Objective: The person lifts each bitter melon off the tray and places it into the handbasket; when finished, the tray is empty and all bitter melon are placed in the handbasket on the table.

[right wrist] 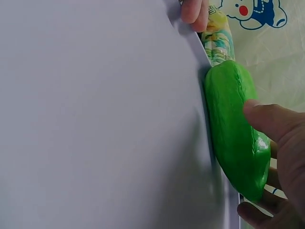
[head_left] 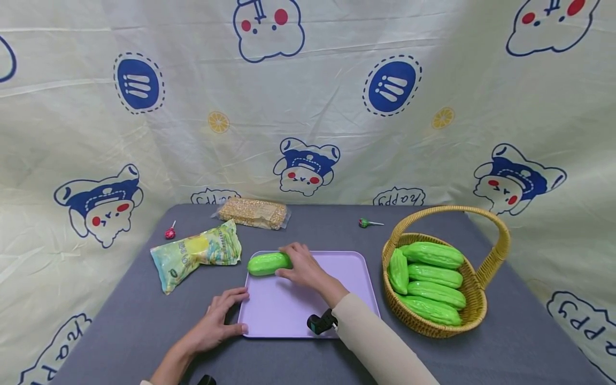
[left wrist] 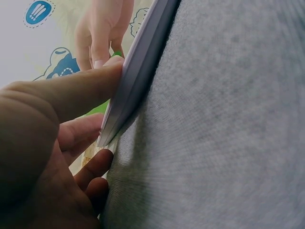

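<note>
A green cucumber [head_left: 266, 264] lies along the far left edge of the purple tray [head_left: 308, 305]. My right hand [head_left: 304, 267] holds its right end, and in the right wrist view the thumb rests on the cucumber [right wrist: 233, 124] with the fingers curved behind it. My left hand [head_left: 216, 321] is at the tray's near left side. Its thumb and fingers are spread along the rim and touch it. In the left wrist view, the thumb and one fingertip meet the rim [left wrist: 136, 71], while lower fingers rest beside it.
A handled wicker basket [head_left: 433, 331] with several green cucumbers [head_left: 435, 275] stands at the right. Back left lie a yellow-green packet [head_left: 197, 251], a clear bag of grains [head_left: 252, 213] and a red lollipop [head_left: 170, 233]. A green lollipop [head_left: 364, 223] lies behind the tray.
</note>
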### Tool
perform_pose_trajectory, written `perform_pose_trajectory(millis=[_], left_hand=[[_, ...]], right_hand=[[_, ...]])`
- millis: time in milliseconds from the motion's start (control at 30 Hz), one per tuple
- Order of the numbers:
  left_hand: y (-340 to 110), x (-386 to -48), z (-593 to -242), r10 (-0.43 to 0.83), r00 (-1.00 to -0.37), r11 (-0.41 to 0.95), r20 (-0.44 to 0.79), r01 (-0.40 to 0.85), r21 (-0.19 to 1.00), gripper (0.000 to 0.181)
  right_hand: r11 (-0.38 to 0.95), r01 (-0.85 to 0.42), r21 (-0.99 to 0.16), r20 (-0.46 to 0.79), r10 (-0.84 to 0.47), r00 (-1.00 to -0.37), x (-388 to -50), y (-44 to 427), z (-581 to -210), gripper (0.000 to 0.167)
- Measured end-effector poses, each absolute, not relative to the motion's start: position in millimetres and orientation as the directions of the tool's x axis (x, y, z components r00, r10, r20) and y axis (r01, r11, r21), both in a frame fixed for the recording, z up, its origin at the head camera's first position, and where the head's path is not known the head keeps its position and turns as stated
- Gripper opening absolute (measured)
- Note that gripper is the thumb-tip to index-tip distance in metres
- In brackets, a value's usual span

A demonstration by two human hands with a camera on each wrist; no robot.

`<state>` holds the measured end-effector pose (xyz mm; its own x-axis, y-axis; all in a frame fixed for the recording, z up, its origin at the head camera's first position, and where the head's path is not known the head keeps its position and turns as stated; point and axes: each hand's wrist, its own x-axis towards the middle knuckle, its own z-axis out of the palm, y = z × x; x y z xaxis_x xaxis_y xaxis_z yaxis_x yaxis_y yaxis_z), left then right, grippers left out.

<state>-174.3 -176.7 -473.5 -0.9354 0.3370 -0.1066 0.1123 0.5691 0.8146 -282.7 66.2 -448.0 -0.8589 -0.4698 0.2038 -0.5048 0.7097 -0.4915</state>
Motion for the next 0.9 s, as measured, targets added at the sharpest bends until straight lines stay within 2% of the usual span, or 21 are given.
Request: perform_pose_trajectory(millis=[333, 900], left_hand=[[-176.7, -175.2, -474.0, 0.339, -0.936, 0.580, -0.090, 0.133, 0.804, 0.061], [-177.3, -175.2, -474.3, 0.352, -0.932, 0.574, -0.091, 0.138, 0.807, 0.062]], right_hand=[[0.722, -0.490, -0.488, 0.150, -0.484, -0.862, -288.1, 60.6, -446.8, 0.059], [0.722, -0.495, -0.484, 0.136, -0.497, -0.857, -287.4, 60.3, -446.7, 0.050]])
